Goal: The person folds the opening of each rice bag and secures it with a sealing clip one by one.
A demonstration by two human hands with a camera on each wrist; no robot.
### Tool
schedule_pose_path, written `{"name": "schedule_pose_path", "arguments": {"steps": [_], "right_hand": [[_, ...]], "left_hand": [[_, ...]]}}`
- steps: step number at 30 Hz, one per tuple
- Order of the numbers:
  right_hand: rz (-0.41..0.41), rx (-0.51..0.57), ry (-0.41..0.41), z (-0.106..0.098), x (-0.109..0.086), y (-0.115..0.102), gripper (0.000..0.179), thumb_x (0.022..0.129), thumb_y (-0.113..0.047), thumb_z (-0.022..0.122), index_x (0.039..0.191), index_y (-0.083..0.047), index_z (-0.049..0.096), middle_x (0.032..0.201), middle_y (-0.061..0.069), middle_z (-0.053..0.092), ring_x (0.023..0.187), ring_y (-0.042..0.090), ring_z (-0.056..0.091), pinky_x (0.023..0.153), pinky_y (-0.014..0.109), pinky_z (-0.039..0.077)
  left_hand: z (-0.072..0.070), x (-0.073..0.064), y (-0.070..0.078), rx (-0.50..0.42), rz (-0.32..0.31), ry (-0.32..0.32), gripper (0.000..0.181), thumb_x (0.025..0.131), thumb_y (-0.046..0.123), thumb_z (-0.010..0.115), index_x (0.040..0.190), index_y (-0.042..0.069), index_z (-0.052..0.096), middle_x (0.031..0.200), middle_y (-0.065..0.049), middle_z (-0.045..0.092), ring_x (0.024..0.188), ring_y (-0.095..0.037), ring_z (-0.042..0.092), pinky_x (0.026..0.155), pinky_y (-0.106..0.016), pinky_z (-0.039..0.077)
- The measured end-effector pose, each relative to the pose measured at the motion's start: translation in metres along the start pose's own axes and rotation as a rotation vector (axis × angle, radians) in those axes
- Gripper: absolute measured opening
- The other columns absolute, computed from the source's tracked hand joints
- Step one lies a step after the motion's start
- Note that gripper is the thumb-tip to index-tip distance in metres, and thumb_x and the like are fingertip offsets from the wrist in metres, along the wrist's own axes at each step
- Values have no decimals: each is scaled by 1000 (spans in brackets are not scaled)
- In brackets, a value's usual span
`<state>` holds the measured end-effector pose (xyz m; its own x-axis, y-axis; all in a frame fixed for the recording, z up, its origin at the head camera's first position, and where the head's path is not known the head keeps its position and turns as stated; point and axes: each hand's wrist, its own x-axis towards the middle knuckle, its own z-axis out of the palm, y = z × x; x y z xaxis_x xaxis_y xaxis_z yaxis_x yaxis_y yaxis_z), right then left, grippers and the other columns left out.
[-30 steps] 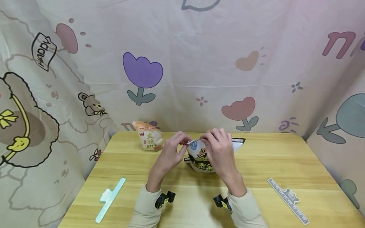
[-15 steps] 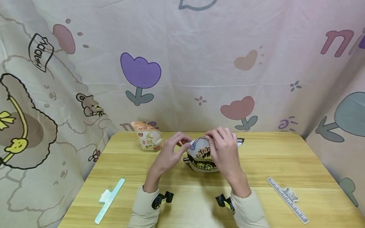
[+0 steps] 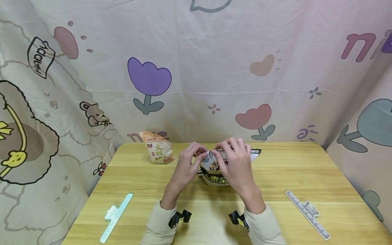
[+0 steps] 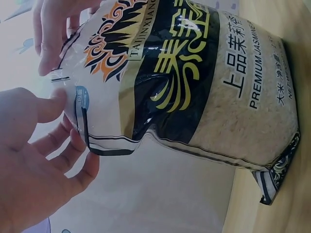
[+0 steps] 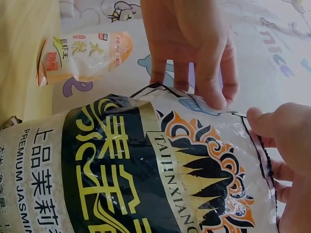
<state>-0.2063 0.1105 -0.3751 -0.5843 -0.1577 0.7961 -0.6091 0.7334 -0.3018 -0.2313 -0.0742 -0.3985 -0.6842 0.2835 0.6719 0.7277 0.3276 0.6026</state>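
A plastic bag of jasmine rice (image 3: 215, 178) stands on the table, its printed front with a dark band and yellow lettering facing me. My left hand (image 3: 185, 165) pinches the top left corner, thumb in front and fingers behind, as the left wrist view shows on the rice bag (image 4: 170, 92). Close beside it, my right hand (image 3: 237, 165) grips the top edge between thumb and fingers. In the right wrist view, that thumb (image 5: 291, 128) lies against the front of the rim and the fingers are behind. The right hand hides part of the front in the head view.
A smaller white and orange pouch (image 3: 160, 149) stands at the back left of the wooden table (image 3: 269, 190). A mint-green bag clip (image 3: 117, 217) lies at the front left, a grey bag clip (image 3: 307, 214) at the front right. A printed cloth (image 3: 208, 68) hangs behind.
My right hand shifted slightly right, then came back left along the bag's top edge, nearer my left fingers. The left hand kept hold of its corner. The head view turned slightly.
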Motion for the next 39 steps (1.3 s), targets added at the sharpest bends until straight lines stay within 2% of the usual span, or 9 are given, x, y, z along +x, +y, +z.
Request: {"name": "schedule_pose_path", "arguments": {"steps": [4, 9, 18, 25, 30, 39], "right_hand": [[0, -20, -7, 1, 0, -1, 14, 96, -27, 73, 97, -13, 71, 97, 2, 60, 91, 27, 48, 79, 45, 31], [9, -25, -9, 2, 0, -3, 12, 98, -26, 71, 97, -14, 71, 95, 0, 61, 89, 26, 47, 79, 45, 30], [2, -20, 28, 8, -1, -5, 8, 96, -18, 72, 92, -12, 69, 90, 0, 60, 86, 25, 47, 77, 45, 29], [-8, -14, 61, 11, -2, -4, 10, 98, -19, 67, 91, -12, 70, 89, 0, 60, 83, 25, 46, 77, 46, 28], [-3, -11, 70, 12, -2, -4, 11, 99, -20, 67, 91, -12, 70, 89, 0, 60, 83, 25, 46, 77, 46, 28], [-5, -6, 82, 13, -2, -3, 14, 100, -21, 66, 91, -12, 70, 89, 0, 60, 82, 25, 45, 76, 46, 28]], "left_hand": [[2, 0, 1, 18, 2, 2, 9, 101, 14, 64, 98, 6, 66, 89, 1, 58, 81, -13, 55, 72, -29, 50], [6, 0, 2, 9, 5, 8, 3, 101, 7, 63, 100, 6, 65, 90, 0, 58, 82, -14, 55, 73, -28, 49], [8, 0, 4, 25, 18, 26, 6, 102, 8, 61, 97, 7, 63, 88, -1, 56, 81, -14, 54, 71, -29, 48], [4, -1, -1, 84, 10, 3, 7, 102, 11, 63, 95, 9, 62, 87, 2, 55, 80, -12, 53, 71, -28, 48], [-2, 0, -7, 157, 48, -11, 8, 98, 12, 68, 92, 11, 63, 86, 3, 56, 82, -13, 53, 73, -31, 47], [-9, 0, -13, 174, 68, -71, 9, 97, 10, 69, 92, 12, 62, 88, 3, 58, 85, -13, 54, 76, -36, 50]]}}
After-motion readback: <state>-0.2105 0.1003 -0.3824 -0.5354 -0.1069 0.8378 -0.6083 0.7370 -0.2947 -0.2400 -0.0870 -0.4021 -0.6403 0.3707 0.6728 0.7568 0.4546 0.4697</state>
